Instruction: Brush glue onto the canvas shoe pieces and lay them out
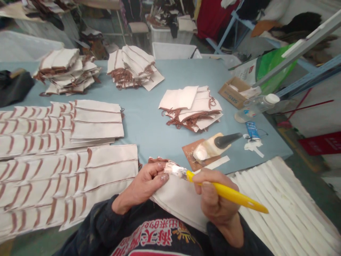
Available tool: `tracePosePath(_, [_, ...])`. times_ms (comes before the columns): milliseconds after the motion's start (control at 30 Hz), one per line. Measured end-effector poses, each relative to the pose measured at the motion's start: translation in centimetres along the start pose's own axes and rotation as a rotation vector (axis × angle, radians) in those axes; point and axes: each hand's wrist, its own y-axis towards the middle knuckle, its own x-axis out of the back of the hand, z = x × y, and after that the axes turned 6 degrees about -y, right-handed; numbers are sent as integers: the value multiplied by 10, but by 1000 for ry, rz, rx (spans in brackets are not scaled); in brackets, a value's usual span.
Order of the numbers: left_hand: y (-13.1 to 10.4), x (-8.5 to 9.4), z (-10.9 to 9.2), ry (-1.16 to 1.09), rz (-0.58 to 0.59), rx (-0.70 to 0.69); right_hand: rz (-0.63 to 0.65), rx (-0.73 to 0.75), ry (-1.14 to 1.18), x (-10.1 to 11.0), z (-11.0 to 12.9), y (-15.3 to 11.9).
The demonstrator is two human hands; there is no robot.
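My right hand point(217, 199) is closed round the yellow handle of a paintbrush point(226, 192). Its bristles, coated white, press on the brown-edged end of a white fabric piece point(176, 199) at the table's front edge. My left hand point(149, 179) pinches that piece near its brown edge, thumb on top, just left of the bristles. Beyond the brush, a glue bottle point(209, 147) with a dark nozzle lies on a brown square point(188, 153). A white strip point(215, 163) lies beside the square.
Overlapping rows of brown-edged white pieces point(112, 163) cover the table's left side. Stacks of similar pieces point(191, 106) stand farther back. At right are a small cardboard box point(231, 94), a clear jar point(250, 110) and long white strips point(282, 199). A metal frame point(301, 42) slants above.
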Motion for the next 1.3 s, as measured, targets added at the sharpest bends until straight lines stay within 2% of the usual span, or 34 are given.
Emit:
tracePosePath(133, [-2, 1, 2, -42, 18, 69, -108, -45, -7, 0, -3, -2])
tracePosePath(300, [-2, 0, 3, -62, 6, 73, -57, -60, 43, -6, -2, 3])
tracePosePath(367, [-2, -1, 3, 1, 1, 17, -160, -123, 58, -8, -2, 8])
tracePosePath(433, [-2, -3, 2, 139, 8, -105, -266, -186, 66, -7, -1, 12])
tracePosePath(500, [-2, -4, 3, 324, -8, -268, -293, -226, 38, -3, 1, 12])
tracePosePath(667, [-1, 0, 15, 723, -72, -728, -143, -198, -138, 11, 9, 6])
tracePosePath(767, [3, 2, 24, 875, -80, -885, -119, -188, -229, 13, 12, 6])
tracePosePath(900, [9, 1, 31, 962, -68, -925, -27, -63, -267, 4, 23, 9])
tracePosePath(1000, [10, 1, 35, 970, -103, -941, 54, 55, -233, -4, 37, 8])
tracePosePath(1067, [10, 1, 37, 958, -133, -949, 74, 76, -210, -6, 44, 6])
tracePosePath(1233, [8, 1, 39, 945, -184, -953, -35, 8, -230, -2, 39, 5])
tracePosePath(1300, [8, 0, 40, 940, -194, -948, -39, 23, -259, -3, 37, 7])
